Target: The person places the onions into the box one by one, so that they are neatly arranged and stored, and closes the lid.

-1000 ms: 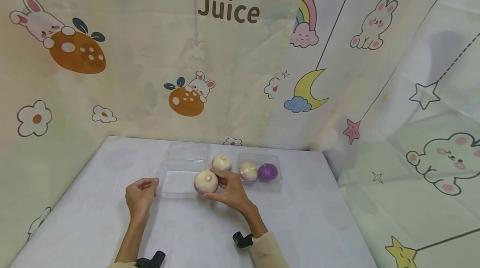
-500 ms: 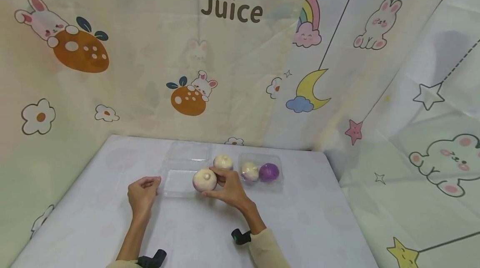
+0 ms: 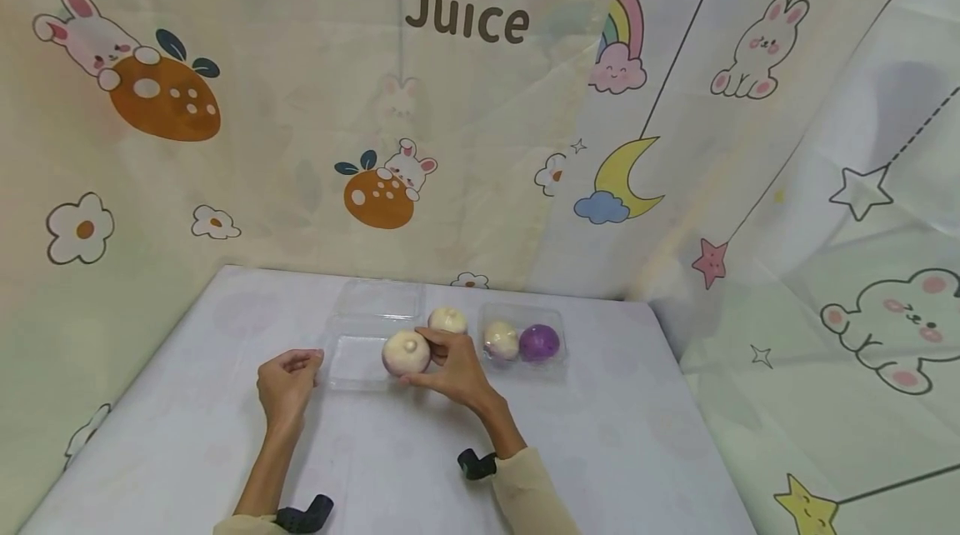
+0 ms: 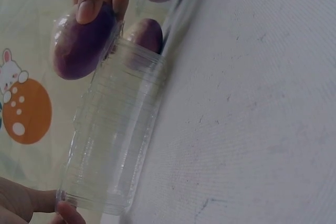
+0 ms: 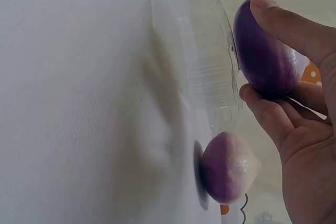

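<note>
My right hand (image 3: pixel 456 368) grips a round turnip-like bulb (image 3: pixel 406 353), cream on top with a small nub and purple underneath. It hangs over the right end of an open clear plastic box (image 3: pixel 333 386), whose lid (image 3: pixel 381 299) lies folded back. At the box's left end, my left hand (image 3: pixel 287 389) pinches the rim, as the left wrist view shows with its fingers (image 4: pixel 71 213). A second bulb (image 3: pixel 447 319) of the same kind sits on the table behind the right hand; the right wrist view has this bulb (image 5: pixel 226 169) near the box.
Right of the second bulb stands another clear box (image 3: pixel 558 368) containing a cream-topped bulb (image 3: pixel 501 341) and a purple one (image 3: pixel 539 342). The white-covered table (image 3: pixel 615 435) meets printed cloth curtains (image 3: pixel 480 210) at the back and sides.
The right hand has carried the bulb slightly left and back over the open box. The left hand keeps its place at the box's left end. The camera view has shifted a little.
</note>
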Demonstrator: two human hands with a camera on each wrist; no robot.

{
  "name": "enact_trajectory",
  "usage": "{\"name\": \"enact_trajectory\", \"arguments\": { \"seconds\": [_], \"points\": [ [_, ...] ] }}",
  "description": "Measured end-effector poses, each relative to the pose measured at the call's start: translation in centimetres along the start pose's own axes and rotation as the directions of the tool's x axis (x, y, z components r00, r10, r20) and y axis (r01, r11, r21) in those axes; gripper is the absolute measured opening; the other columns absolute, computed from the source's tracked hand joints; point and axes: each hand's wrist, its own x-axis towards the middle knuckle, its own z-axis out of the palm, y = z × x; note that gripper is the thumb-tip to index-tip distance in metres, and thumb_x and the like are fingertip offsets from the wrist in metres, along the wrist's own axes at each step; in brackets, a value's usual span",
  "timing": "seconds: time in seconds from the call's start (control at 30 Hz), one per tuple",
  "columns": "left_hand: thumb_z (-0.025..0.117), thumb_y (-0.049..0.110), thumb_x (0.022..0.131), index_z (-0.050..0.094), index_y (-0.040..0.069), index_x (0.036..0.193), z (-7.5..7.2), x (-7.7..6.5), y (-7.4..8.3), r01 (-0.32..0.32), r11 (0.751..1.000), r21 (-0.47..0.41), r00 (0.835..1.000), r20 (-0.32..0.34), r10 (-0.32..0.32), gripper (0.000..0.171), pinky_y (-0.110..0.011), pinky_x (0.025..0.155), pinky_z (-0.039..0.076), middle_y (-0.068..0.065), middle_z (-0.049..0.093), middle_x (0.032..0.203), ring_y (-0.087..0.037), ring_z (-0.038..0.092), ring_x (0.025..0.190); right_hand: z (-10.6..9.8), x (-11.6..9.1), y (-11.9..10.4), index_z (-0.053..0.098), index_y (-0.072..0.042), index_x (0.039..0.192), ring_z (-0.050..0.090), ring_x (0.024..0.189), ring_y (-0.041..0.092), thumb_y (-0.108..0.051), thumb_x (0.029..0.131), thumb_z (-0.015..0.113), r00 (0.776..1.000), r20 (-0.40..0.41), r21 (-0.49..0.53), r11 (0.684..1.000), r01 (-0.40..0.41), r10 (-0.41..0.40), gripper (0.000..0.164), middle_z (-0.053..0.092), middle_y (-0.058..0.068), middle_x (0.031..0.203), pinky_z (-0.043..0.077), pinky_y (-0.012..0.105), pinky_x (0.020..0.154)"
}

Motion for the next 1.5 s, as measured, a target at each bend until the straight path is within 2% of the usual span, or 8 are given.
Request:
{"name": "enact_trajectory", "arguments": {
  "seconds": [0.27, 0.7, 0.93, 1.03, 1.17, 1.37, 1.5],
  "points": [
    [0.076, 0.013, 0.101, 0.080, -0.006, 0.105, 0.1, -0.1, 0.0, -0.005, 1.000, 0.011, 1.000, -0.011, 0.005, 0.020, -0.020, 0.049, 0.052, -0.011, 0.077, 0.081, -0.014, 0.063, 0.056, 0.6, 0.5, 0.0, 0.065, 0.003, 0.146, 0.072, 0.130, 0.023, -0.012, 0.078, 0.100, 0.999, 0.030, 0.051, 0.999, -0.014, 0.012, 0.077, 0.074, 0.019, 0.140, 0.061, 0.025, 0.104],
    [0.076, 0.013, 0.101, 0.080, -0.005, 0.104, -0.1, -0.2, -0.1, -0.008, 1.000, 0.001, 1.000, 0.004, 0.008, 0.019, -0.021, 0.050, 0.052, -0.013, 0.077, 0.082, -0.011, 0.062, 0.055, 1.2, 1.6, -0.4, 0.060, 0.006, 0.150, 0.070, 0.135, 0.024, -0.012, 0.080, 0.099, 0.998, 0.061, 0.046, 0.998, -0.034, 0.031, 0.082, 0.071, 0.019, 0.145, 0.058, 0.024, 0.109],
    [0.076, 0.014, 0.101, 0.080, -0.005, 0.104, 0.2, -0.3, 0.0, 0.002, 1.000, 0.013, 1.000, -0.006, -0.002, 0.019, -0.021, 0.050, 0.052, -0.002, 0.073, 0.076, -0.013, 0.063, 0.057, 1.2, 2.1, -0.6, 0.060, 0.009, 0.148, 0.071, 0.134, 0.027, -0.008, 0.078, 0.099, 0.997, 0.067, 0.073, 0.997, -0.038, 0.033, 0.082, 0.071, 0.022, 0.144, 0.059, 0.025, 0.108],
    [0.076, 0.013, 0.101, 0.080, -0.005, 0.104, 0.3, -0.3, 0.1, 0.003, 1.000, 0.016, 1.000, -0.006, -0.003, 0.019, -0.021, 0.050, 0.052, -0.003, 0.074, 0.076, -0.015, 0.064, 0.057, 1.2, 2.3, -0.6, 0.060, 0.010, 0.148, 0.070, 0.134, 0.029, -0.006, 0.078, 0.099, 0.996, 0.077, 0.083, 0.995, -0.047, 0.041, 0.082, 0.070, 0.023, 0.146, 0.059, 0.026, 0.109],
    [0.076, 0.013, 0.101, 0.080, -0.006, 0.104, 0.2, -0.3, 0.1, -0.003, 1.000, 0.011, 1.000, -0.006, 0.003, 0.019, -0.020, 0.050, 0.052, -0.007, 0.075, 0.079, -0.015, 0.064, 0.058, 1.4, 2.5, -0.6, 0.061, 0.009, 0.148, 0.070, 0.135, 0.029, -0.005, 0.077, 0.099, 0.995, 0.086, 0.071, 0.996, -0.060, 0.053, 0.081, 0.069, 0.022, 0.147, 0.059, 0.024, 0.109],
    [0.076, 0.013, 0.101, 0.080, -0.006, 0.105, 0.1, -0.2, 0.1, -0.006, 1.000, 0.012, 1.000, -0.003, 0.006, 0.020, -0.020, 0.050, 0.052, -0.003, 0.074, 0.077, -0.013, 0.063, 0.057, 1.9, 2.8, -0.5, 0.063, 0.009, 0.145, 0.073, 0.131, 0.027, -0.002, 0.075, 0.100, 0.994, 0.095, 0.057, 0.997, -0.060, 0.055, 0.080, 0.072, 0.023, 0.142, 0.059, 0.023, 0.106],
    [0.076, 0.013, 0.101, 0.080, -0.006, 0.104, 0.1, -0.1, 0.0, -0.007, 1.000, 0.008, 1.000, -0.006, 0.007, 0.019, -0.020, 0.050, 0.052, -0.010, 0.077, 0.081, -0.011, 0.061, 0.055, 2.0, 3.1, -0.6, 0.064, 0.009, 0.145, 0.073, 0.130, 0.026, -0.004, 0.074, 0.100, 0.993, 0.114, 0.028, 0.998, -0.048, 0.044, 0.080, 0.072, 0.023, 0.141, 0.060, 0.022, 0.106]
  ]
}}
